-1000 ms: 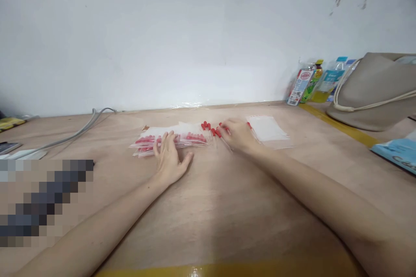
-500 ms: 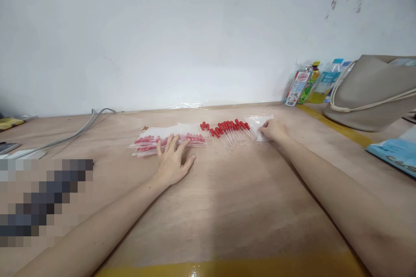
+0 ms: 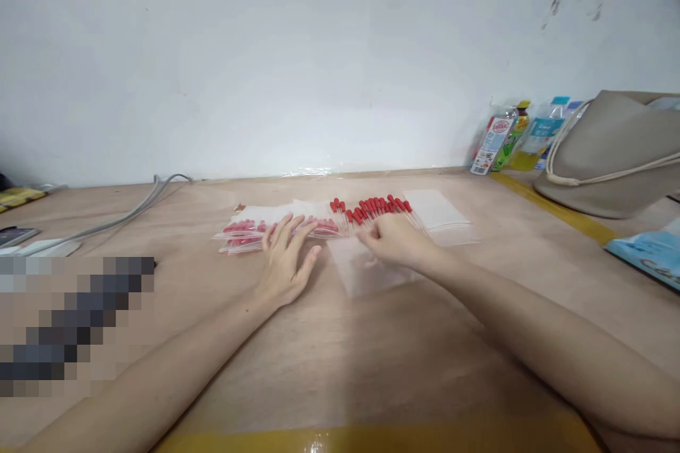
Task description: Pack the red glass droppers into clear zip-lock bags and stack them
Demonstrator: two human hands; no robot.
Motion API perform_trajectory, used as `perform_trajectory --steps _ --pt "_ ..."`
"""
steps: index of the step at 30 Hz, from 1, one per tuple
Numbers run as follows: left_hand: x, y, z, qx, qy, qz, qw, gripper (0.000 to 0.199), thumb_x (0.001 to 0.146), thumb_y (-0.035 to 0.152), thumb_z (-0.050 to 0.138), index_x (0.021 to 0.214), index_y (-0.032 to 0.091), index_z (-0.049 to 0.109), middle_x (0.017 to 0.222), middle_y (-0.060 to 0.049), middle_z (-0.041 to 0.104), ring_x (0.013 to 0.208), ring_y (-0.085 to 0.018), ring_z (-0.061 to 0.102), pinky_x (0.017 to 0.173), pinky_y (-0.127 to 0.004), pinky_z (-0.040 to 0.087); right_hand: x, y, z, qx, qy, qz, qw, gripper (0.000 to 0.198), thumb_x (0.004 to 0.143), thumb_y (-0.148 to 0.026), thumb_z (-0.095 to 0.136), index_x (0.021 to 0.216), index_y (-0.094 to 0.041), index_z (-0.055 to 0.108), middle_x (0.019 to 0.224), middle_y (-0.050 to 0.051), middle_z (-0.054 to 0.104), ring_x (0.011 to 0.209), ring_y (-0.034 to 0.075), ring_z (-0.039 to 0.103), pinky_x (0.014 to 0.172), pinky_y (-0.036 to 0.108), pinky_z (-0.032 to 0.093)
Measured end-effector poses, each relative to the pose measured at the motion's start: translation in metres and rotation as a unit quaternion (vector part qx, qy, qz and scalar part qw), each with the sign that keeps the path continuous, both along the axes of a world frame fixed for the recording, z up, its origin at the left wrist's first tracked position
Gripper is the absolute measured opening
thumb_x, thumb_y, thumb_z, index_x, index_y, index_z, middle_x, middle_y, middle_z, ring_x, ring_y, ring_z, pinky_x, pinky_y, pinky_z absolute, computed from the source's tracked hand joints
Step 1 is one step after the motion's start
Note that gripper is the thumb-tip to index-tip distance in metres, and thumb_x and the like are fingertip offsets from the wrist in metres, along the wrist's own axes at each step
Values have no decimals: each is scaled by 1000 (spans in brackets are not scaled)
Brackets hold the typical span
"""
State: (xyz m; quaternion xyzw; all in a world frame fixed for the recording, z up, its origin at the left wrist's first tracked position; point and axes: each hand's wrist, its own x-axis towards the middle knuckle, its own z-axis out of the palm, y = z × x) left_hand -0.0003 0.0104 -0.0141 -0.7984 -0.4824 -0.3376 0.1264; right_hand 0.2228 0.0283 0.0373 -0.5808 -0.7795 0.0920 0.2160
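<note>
My left hand (image 3: 287, 262) lies with fingers spread, its fingertips on the near edge of the filled clear bags (image 3: 244, 230), which hold red-topped pieces. My right hand (image 3: 396, 237) is closed on the upper edge of a flat clear plastic bag (image 3: 355, 279), which hangs toward me over the tabletop. Behind that hand lies a row of droppers (image 3: 380, 205) with red rubber bulbs and thin clear stems; the hand hides part of the stems. To their right is a stack of flat plastic bags (image 3: 438, 209).
A wooden table (image 3: 297, 368) meets a white wall at the back. Bottles and a carton (image 3: 494, 145) stand at the back right beside a grey drawstring bag (image 3: 610, 156). A blue packet (image 3: 645, 255) lies at the right. A grey cable (image 3: 132, 209) runs along the left.
My right hand has moved left and nearer from the bag stack, bringing one clear bag in front of the droppers. My left hand has stayed nearly still.
</note>
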Motion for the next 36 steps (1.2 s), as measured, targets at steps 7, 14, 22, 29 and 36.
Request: perform_trajectory --steps 7,14,22,29,36 --pt "16 -30 11 -117 8 -199 973 38 87 36 46 123 23 48 128 -7 47 118 -24 43 99 -40 36 32 25 -9 23 2 -49 999 37 77 -44 49 50 -19 47 53 1 54 53 13 48 50 24 28" --pt "16 -26 9 -210 97 -264 936 39 81 37 56 119 28 55 130 -5 49 123 -26 41 103 -48 29 48 47 -33 13 35 -44 998 18 70 -35 56 65 -19 60 67 1 62 63 13 54 54 22 33" --pt "12 -25 11 -231 21 -292 928 38 81 18 46 117 23 57 127 -5 52 117 -21 48 100 -39 38 -9 33 -18 20 -65 -57 996 21 78 -28 49 82 -16 66 87 12 66 78 21 61 64 28 40" --pt "12 -23 8 -245 88 -305 916 37 88 31 48 124 25 51 134 -6 44 123 -23 41 103 -42 32 -33 46 -16 -55 -109 -127 984 23 77 -18 47 90 -13 65 90 17 66 87 27 62 68 32 44" --pt "13 -24 11 -255 126 -272 919 40 89 34 45 129 30 44 137 -3 41 124 -24 38 103 -45 29 18 39 -21 23 134 -41 990 24 82 -31 42 70 -15 57 71 7 64 72 18 60 64 27 42"
